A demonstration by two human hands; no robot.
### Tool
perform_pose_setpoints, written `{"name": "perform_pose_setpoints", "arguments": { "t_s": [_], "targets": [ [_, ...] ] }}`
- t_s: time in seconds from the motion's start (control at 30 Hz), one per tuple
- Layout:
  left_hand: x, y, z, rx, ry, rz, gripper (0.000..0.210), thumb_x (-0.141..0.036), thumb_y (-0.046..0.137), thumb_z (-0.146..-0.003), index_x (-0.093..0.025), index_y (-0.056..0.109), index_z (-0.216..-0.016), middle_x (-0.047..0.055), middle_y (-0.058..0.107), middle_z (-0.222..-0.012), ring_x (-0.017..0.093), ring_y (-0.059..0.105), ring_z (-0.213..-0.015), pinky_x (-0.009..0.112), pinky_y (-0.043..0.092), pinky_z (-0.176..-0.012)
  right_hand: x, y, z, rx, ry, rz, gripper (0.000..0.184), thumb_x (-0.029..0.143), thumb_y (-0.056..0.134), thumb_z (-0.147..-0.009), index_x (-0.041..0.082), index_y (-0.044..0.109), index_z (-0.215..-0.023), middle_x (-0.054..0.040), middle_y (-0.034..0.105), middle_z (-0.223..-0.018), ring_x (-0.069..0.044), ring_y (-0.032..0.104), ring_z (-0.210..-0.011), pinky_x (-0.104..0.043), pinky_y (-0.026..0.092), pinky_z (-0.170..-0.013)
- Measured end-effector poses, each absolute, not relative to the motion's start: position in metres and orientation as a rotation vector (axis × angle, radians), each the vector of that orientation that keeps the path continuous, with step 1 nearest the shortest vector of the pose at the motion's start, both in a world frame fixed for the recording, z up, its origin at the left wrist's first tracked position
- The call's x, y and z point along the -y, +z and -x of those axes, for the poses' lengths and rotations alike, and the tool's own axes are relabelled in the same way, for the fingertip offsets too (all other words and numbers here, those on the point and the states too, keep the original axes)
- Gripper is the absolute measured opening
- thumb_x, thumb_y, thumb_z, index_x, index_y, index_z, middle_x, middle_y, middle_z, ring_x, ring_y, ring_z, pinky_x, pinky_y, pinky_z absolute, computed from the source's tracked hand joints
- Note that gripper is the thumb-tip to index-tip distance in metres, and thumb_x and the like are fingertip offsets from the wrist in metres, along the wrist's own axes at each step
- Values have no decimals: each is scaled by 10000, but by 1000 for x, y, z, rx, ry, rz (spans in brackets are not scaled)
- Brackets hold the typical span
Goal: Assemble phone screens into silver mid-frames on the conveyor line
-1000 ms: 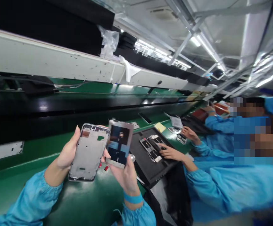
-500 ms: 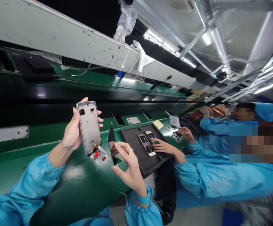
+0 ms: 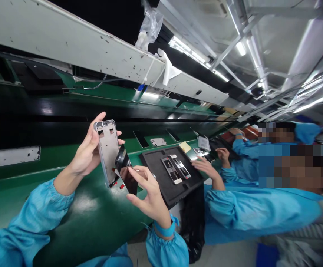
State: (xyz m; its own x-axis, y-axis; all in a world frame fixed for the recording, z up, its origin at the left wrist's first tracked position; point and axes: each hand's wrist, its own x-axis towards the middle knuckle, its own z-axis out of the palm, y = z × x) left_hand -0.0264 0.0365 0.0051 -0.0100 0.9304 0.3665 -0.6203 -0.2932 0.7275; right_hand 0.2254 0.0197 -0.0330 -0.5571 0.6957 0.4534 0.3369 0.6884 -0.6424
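Observation:
My left hand [image 3: 85, 157] is closed around the edges of a silver-grey phone frame [image 3: 107, 142], held up with its inner face toward the right. In my right hand [image 3: 151, 194], thumb and fingers grip a dark glossy phone screen [image 3: 130, 181] by its edge. The screen is tilted and covers the lower right part of the frame from this view; whether they touch I cannot tell. Between them shows part of a small flex cable [image 3: 116, 171]. Small red pieces [image 3: 122, 186] lie on the green bench [image 3: 86, 218] beneath.
A black tray [image 3: 148, 159] to the right bears phone frames [image 3: 170, 171]; a co-worker's hand [image 3: 206, 167] is over its far side. Along the bench lie a dark screen [image 3: 141, 139], a pale frame [image 3: 158, 142], a yellow pad [image 3: 185, 147] and another frame [image 3: 13, 156] at left.
My right hand has turned the screen and brought its upper end against or before the frame. My left hand has tilted the frame slightly. The co-worker's hand has lifted off the tray's phones.

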Motion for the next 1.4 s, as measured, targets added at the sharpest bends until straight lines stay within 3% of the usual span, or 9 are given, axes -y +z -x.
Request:
{"name": "perform_pose_setpoints", "arguments": {
  "t_s": [0.2, 0.27, 0.43, 1.17, 1.27, 1.4],
  "targets": [
    [-36, 2, 28, -431, 1606, -1269, 516, -451, 797, -947, -252, 542, -1349, 108, 703, -1278, 222, 765, -1020, 302, 657, -800, -16, -44, -207, 1971, 755, 760, 710, 632, 695, -956, 365, 520, -1591, -131, 587, -1382, -305, 666, -1219, -496, 602, -1032],
    [-38, 1, 28, -469, 1609, -1360, 459, -409, 811, -940, -218, 575, -1284, 121, 708, -1257, 228, 766, -1028, 304, 658, -815, -15, -49, -200, 1885, 803, 787, 732, 654, 692, -949, 352, 519, -1593, -128, 584, -1374, -291, 687, -1199, -466, 619, -1019],
    [-43, -1, 27, -576, 1623, -1465, 466, -361, 849, -901, -180, 630, -1270, 154, 709, -1283, 272, 760, -1087, 326, 669, -824, -13, -59, -187, 1783, 948, 766, 757, 681, 705, -925, 341, 537, -1580, -112, 587, -1320, -247, 727, -1116, -390, 651, -972],
    [-35, 8, 23, -768, 1418, -1402, 413, -349, 816, -909, -214, 632, -1253, 90, 642, -1236, 134, 732, -684, 229, 633, -538, -10, -83, -164, 1597, 1074, 702, 814, 689, 724, -908, 341, 497, -1609, -96, 543, -1268, -235, 730, -1078, -406, 647, -979],
    [-34, 7, 20, -777, 1481, -1397, 391, -353, 829, -901, -205, 651, -1216, 82, 671, -1173, 175, 773, -782, 245, 659, -631, -15, -85, -164, 1620, 1046, 708, 788, 681, 749, -893, 325, 558, -1570, -104, 545, -1266, -249, 701, -1094, -423, 637, -976],
    [-31, 1, 8, -737, 1487, -1278, 459, -430, 821, -914, -216, 651, -1282, 131, 701, -1279, 256, 786, -1030, 297, 675, -804, -22, -86, -160, 1719, 889, 777, 716, 721, 732, -881, 283, 692, -1446, -122, 537, -1279, -262, 665, -1096, -449, 619, -976]
  ]
}}
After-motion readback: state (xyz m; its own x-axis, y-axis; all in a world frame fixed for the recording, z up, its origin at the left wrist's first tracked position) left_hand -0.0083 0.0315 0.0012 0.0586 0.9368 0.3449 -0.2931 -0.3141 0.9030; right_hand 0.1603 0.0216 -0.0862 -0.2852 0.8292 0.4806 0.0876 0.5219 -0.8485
